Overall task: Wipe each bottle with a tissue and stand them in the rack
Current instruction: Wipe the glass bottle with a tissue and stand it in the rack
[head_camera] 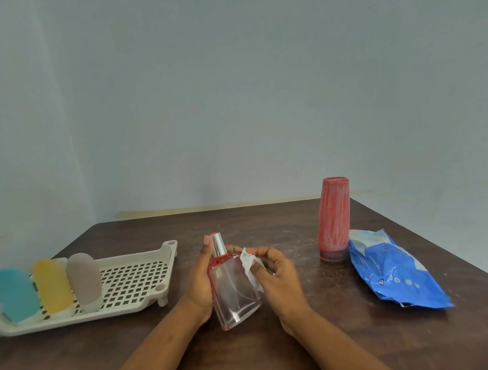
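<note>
Wiping is the step in hand: your left hand (199, 284) is closed round the clear glass bottle (234, 292), held tilted just above the counter (316, 317); your right hand (274, 274) pinches a white tissue (248, 263) against its shoulder. Three bottles, blue (14, 294), yellow (52, 285) and grey (84, 280), already stand in the rack (134, 280); a red bottle (334, 219) waits beside the blue tissue pack (394, 273). Next, probably, finish the glass and stand it in the rack's free part, gripping firmly; smooth glass may slip. Writing on the pack is too blurred to read.
</note>
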